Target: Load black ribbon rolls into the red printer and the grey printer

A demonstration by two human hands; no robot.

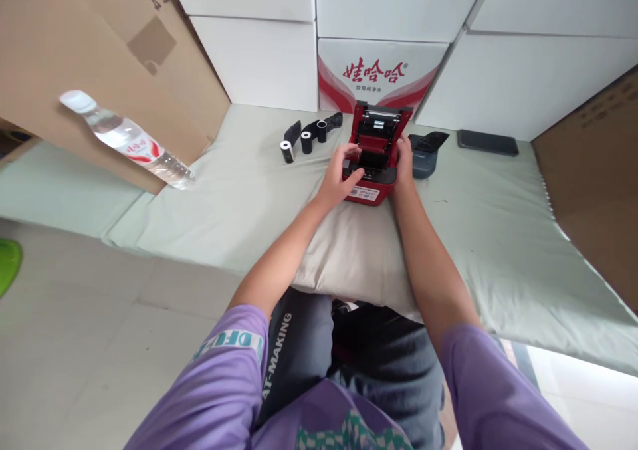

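A small red label printer [375, 193] sits on the cloth-covered surface with its lid [381, 127] raised. Inside its bay lies something dark that I cannot make out. My left hand [343, 176] grips the printer's left side, thumb on the black front panel and forefinger over the bay's edge. Around the right side my right hand [404, 164] is closed, its fingertips partly hidden by the body. To the left stand three small black rolls with pale or dark cores, one of them a near roll [286, 151]. A dark blue-grey container [424, 165] with black film [432, 141] sits beside my right hand.
A water bottle [130, 141] stands at the left near a large cardboard box [114, 58]. White cartons [259, 61] line the back. A black phone [487, 142] lies at the right, near another cardboard box [593, 171]. The surface's front edge runs above my lap.
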